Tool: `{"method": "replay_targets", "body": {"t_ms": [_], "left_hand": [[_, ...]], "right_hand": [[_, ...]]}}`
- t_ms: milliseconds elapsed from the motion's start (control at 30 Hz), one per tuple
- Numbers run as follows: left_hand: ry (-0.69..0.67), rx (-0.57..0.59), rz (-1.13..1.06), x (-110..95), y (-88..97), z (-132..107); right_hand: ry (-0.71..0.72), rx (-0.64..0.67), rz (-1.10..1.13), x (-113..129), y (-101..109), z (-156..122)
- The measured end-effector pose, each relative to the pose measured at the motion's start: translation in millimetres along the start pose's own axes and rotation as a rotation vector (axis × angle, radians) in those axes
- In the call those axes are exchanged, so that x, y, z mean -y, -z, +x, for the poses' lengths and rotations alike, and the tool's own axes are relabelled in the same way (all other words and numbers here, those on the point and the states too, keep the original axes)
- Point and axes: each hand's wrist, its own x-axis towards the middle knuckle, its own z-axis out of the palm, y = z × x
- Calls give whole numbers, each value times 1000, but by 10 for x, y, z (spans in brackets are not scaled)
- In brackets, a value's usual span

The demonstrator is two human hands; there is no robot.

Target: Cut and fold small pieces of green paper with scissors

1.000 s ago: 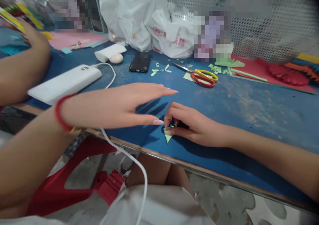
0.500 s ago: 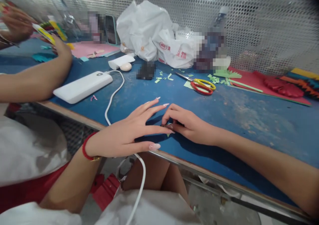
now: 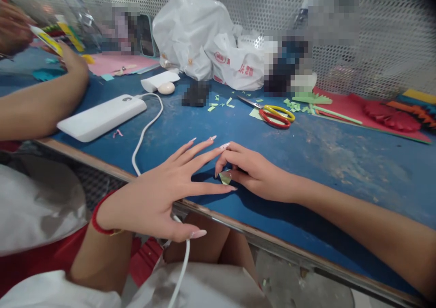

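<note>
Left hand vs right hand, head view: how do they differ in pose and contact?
The left hand is spread flat, fingers extended, holding nothing; the right hand is curled, pinching a small green paper piece. The left wrist wears a red bracelet; the right wrist is bare. Both rest at the blue table near its front edge.

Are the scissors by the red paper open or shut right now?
Shut, as far as shows: the scissors lie flat on the blue table, blades together in one thin line, the red and yellow handle loops overlapping.

My left hand (image 3: 160, 194) lies on the table (image 3: 340, 162), my right hand (image 3: 255, 174) just right of it, a paper scrap (image 3: 225, 177) between them. Scissors (image 3: 272, 115) lie behind; a power bank (image 3: 100, 117) lies far left.
</note>
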Motion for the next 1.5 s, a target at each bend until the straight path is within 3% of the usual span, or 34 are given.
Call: {"method": "replay_targets", "body": {"t_ms": [467,700,1067,1133,1233,1333,1500], "left_hand": [[7,-2,55,-20,-10,-5],[10,-14,70,-3,-21,-28],[-2,4,50,13,-40,-28],[13,-14,27,-1,-31,-35],[134,-140,-11,-18,-39,-79],[230,-236,-21,-22,-76,-132],[207,-201,18,-31,-101,-129]], "right_hand": [[-34,7,40,10,17,-13],[-106,-68,10,23,15,-13],[-79,-4,-6,-46,35,17],[-60,-24,25,-71,45,17],[-40,-106,58,-92,48,9],[2,-173,-26,-69,22,-12],[139,-150,-318,24,-50,-50]]}}
